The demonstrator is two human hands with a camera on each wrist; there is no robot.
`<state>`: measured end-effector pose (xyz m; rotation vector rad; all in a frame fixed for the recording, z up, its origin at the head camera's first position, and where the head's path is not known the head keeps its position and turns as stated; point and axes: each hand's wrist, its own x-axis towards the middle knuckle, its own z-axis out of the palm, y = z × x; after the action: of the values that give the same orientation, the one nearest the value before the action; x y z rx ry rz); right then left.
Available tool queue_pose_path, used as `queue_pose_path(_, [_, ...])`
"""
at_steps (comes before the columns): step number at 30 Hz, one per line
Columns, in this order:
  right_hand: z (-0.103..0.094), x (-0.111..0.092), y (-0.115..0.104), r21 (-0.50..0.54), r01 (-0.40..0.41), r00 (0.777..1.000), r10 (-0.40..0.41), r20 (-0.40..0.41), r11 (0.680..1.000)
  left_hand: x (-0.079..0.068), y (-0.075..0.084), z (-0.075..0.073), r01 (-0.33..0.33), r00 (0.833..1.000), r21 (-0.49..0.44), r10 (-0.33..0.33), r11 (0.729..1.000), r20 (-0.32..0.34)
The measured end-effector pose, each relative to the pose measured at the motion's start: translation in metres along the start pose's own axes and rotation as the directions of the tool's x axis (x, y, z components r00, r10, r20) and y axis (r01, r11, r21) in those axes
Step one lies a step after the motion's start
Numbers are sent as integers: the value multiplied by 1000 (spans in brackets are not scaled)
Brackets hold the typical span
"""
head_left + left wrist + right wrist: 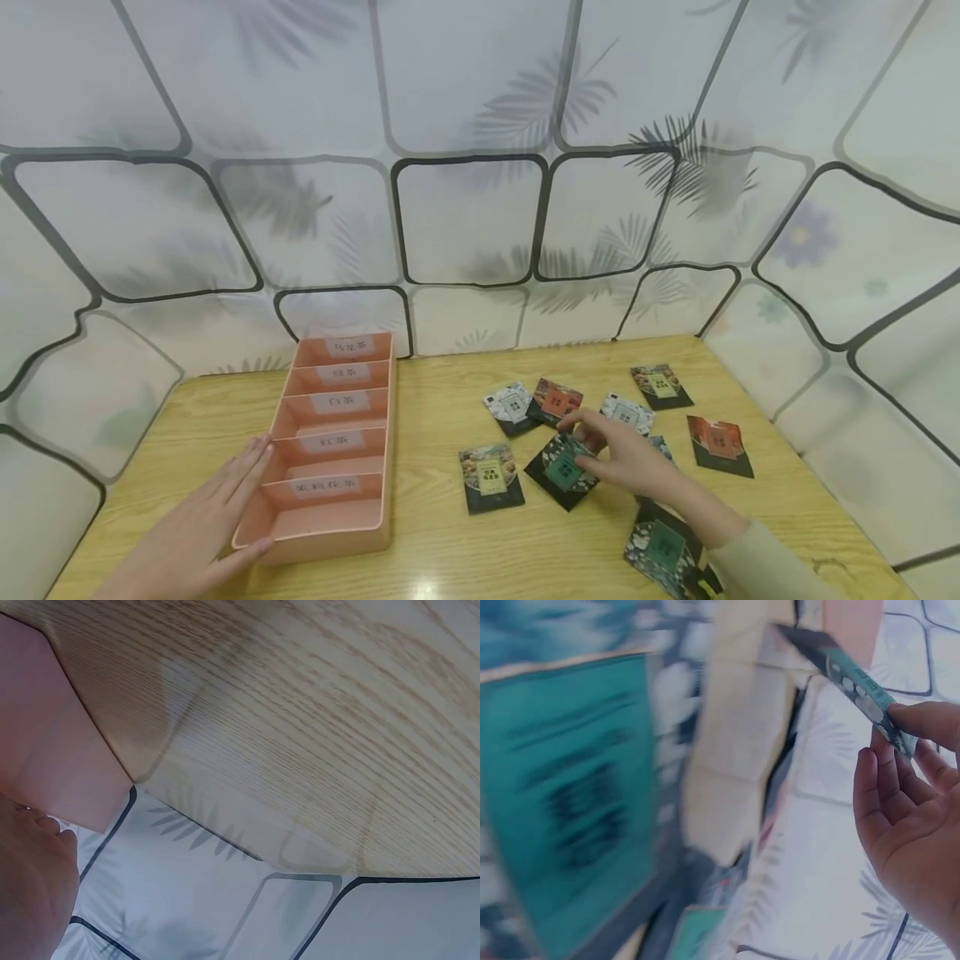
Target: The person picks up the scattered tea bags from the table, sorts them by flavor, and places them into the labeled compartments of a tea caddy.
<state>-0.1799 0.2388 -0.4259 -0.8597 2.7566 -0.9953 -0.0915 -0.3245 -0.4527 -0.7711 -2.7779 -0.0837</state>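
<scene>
My right hand [618, 450] pinches a dark tea sachet with a green label [564, 469] between thumb and fingers. In the right wrist view the same sachet [855, 690] is tilted, nearly edge-on, in my fingertips. My left hand [202, 517] rests against the left side of a pink compartment box [388, 467], fingers extended along its edge. The left wrist view shows the box's pink wall [60, 727] beside part of that hand [34, 877]. Each compartment of the box carries a white label with handwriting.
Several tea sachets lie around my right hand: yellow-labelled ones [491, 477] [662, 385], red-labelled ones [555, 400] [720, 446], white-labelled ones [513, 407] [626, 412] and another green-labelled one [663, 546]. A patterned cloth [472, 217] walls in the wooden table [435, 417].
</scene>
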Motion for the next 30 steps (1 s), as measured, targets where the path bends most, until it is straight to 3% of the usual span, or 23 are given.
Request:
queue_pose_path(16, [5,46,-47,40,145,989,-143,-44,989,3,-1,-1,40,997,-14,-39,999,60])
queue_pose_path(30, [22,91,-107,138,308,951,-299,-83,941,1,1,0,47,998,-29,-46,998,51])
